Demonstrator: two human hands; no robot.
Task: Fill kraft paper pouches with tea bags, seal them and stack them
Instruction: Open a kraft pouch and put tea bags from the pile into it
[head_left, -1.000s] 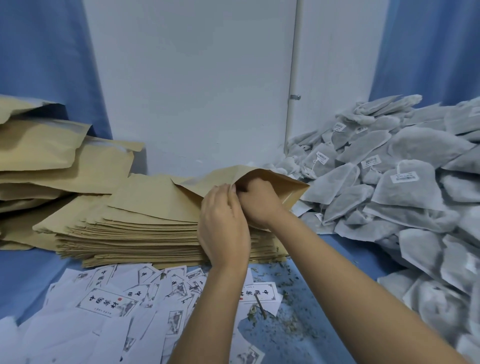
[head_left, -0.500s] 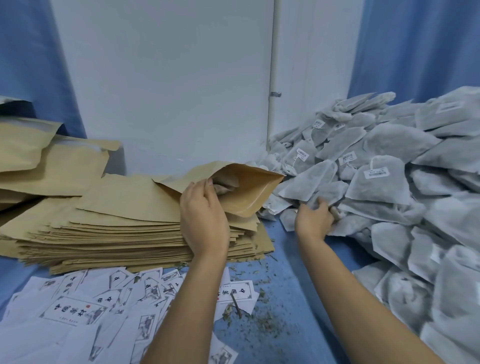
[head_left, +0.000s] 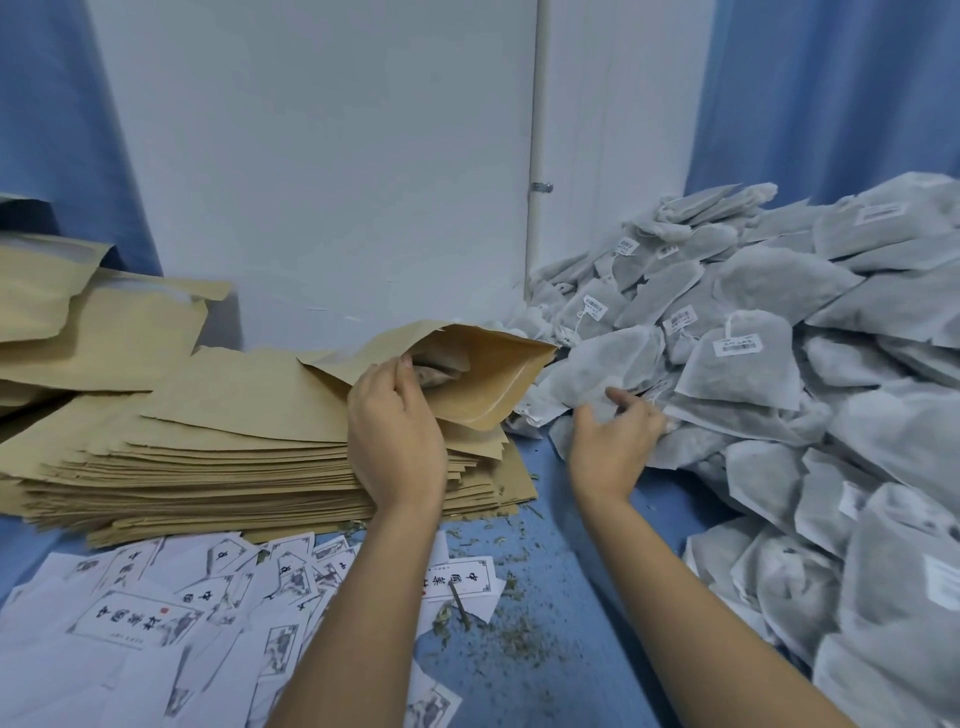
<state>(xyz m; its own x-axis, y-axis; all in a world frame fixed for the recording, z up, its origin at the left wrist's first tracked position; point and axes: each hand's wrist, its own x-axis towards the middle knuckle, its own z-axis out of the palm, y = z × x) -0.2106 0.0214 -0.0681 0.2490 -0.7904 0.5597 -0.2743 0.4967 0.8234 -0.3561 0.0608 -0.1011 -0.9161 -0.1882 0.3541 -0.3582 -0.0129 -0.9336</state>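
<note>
Open brown kraft paper pouch (head_left: 488, 384) lies atop the stack of flat empty kraft pouches (head_left: 208, 457). Its long axis runs left to right, with the closed end left on the stack and the mouth gaping right. At least one grey mesh tea bag (head_left: 434, 371) shows inside, deep in the mouth. The left hand (head_left: 397, 436) pinches the near lip of the mouth and props it open, wrist over the stack's front edge. The mouth faces the big heap of grey mesh tea bags with white barcode tags (head_left: 753, 364), its far corner just beside the heap's nearest bags. The right hand (head_left: 615, 436) is well apart from the left, fingers loosely spread over bags at the heap's foot. Cannot tell whether it has closed on one. The right hand is nearer the supply, and the pouch mouth lies to its left and a little farther back. Judgement: filling is under way, and the next bag needs a short leftward carry into the mouth, slid in along the pouch's axis. Outward: blue tabletop (head_left: 571, 571) strewn with loose tea crumbs (head_left: 519, 629), white printed paper labels (head_left: 156, 613) at near left, and bulkier kraft pouches (head_left: 104, 332) piled at far left.
</note>
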